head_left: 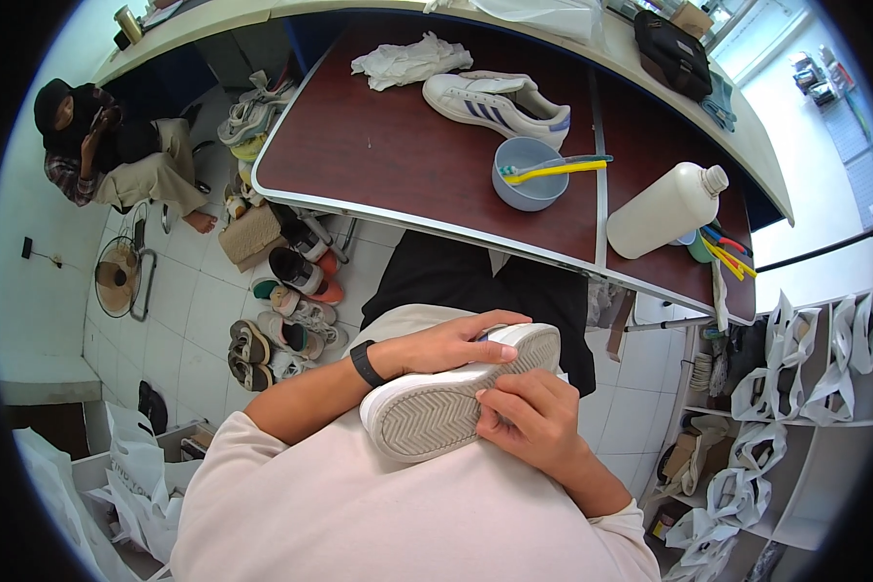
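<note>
A white sneaker lies in my lap with its grey zigzag-patterned sole turned up toward me. My left hand, a dark band on its wrist, grips the far side of the shoe's upper. Against the near edge of the sole, around mid-length, my right hand is closed with fingertips pinched; anything held between them is hidden. On the dark red table ahead rests another white sneaker with blue stripes. Beside it stands a grey-blue bowl with a yellow-handled brush and a blue-grey-handled one across it.
A white bottle stands right on the table, near several coloured-handled tools. Crumpled white paper lies at the back. Several shoes and a fan are on the left floor, near a seated person. Shelves with bagged items are right.
</note>
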Demonstrator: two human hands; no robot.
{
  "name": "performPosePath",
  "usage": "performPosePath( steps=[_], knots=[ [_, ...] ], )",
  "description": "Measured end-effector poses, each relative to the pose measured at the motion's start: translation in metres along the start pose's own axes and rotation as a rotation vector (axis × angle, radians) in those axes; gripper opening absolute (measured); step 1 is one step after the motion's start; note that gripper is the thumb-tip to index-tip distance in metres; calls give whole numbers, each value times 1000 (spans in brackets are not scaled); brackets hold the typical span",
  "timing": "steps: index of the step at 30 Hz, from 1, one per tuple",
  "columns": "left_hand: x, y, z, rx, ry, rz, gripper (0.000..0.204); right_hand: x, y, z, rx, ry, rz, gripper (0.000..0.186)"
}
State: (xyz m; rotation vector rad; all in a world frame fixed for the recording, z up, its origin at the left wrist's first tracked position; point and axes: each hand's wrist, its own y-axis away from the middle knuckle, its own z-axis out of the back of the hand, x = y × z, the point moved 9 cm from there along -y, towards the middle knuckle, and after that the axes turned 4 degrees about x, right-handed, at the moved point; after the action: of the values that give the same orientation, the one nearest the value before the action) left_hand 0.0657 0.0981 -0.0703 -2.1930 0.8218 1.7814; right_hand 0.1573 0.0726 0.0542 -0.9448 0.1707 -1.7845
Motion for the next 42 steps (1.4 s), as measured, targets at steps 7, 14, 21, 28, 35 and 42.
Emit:
performPosePath(
  steps=[7,14,21,28,35,42],
  knots=[
    [2,1,-1,1,-3,-13,67,-7,0,7,-24,-92,-48,27],
    [-1,2,-2,10,-8,-12,67,-2,-3,4,-16,-77,-6,30],
    [-1,2,-4,-12,-31,10,66,1,-6,-3,12,-43,3,26],
    [-1,3,-2,-16,-43,16,64,4,4,-2,18,-61,-4,25],
    [0,-1,-3,-5,-2,-9,63,2,-9,-5,-62,-43,30,27],
    [0,0,-3,-8,0,-18,61,-3,2,-3,36,-67,-32,26]
  ],
)
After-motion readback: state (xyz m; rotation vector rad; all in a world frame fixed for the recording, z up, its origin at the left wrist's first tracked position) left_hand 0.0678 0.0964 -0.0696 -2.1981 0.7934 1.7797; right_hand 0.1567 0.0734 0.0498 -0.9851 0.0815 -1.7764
